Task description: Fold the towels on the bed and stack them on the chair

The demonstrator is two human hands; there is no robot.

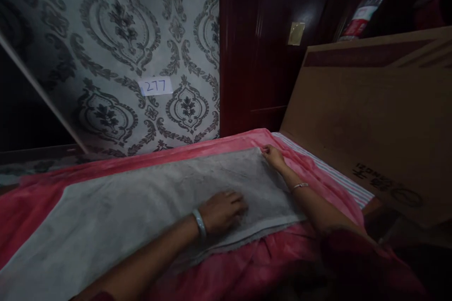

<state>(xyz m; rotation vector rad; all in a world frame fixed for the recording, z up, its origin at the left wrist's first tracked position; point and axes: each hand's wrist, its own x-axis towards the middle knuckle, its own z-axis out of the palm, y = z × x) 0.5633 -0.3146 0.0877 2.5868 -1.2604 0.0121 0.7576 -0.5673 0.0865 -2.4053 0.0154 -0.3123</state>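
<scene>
One grey cloth under my two hands, spread long and flat over one pink sheet. My left hand presses on it, fingers loosely spread; my right hand fingers pinch its far corner. One cardboard box right of them.

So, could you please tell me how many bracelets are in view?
2: a pale bangle on the left wrist, a thin bracelet on the right wrist.

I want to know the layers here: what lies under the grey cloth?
Under the grey cloth a pink sheet shows around its edges; whatever lies beneath that is covered. The left hand presses on the cloth.
</scene>
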